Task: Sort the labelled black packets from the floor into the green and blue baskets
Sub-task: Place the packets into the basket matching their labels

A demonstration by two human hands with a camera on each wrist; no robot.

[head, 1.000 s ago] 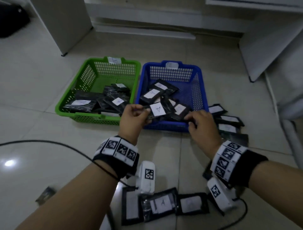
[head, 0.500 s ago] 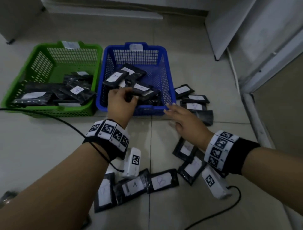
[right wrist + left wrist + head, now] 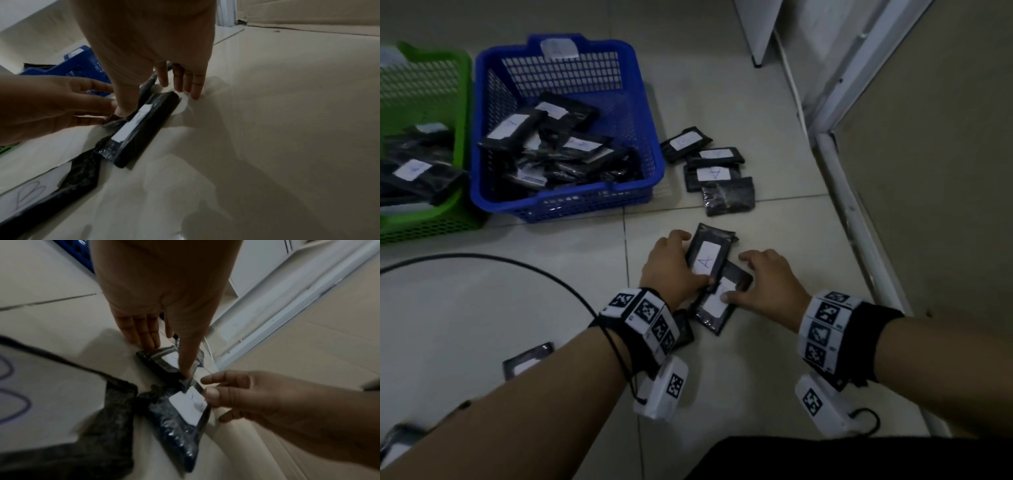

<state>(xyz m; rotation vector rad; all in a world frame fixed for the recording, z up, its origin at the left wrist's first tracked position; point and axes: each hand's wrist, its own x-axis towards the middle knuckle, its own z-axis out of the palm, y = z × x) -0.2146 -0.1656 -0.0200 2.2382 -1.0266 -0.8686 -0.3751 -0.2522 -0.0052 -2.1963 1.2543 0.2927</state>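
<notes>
On the tiled floor [image 3: 551, 325] just near of the blue basket [image 3: 647, 102], your left hand [image 3: 671, 267] grips a black packet marked A [image 3: 710, 255], thumb on its near end and fingers curled over its far left edge. Your right hand [image 3: 767, 284] pinches a second packet [image 3: 717, 305] lying partly under the first, thumb pressing its white label, fingers reaching over its far edge. Four more packets [image 3: 714, 171] lie in a loose pile right of the blue basket. The green basket [image 3: 431, 85] stands just left of the blue one; both hold packets. A black cable [image 3: 517, 262] curves across the floor at left.
</notes>
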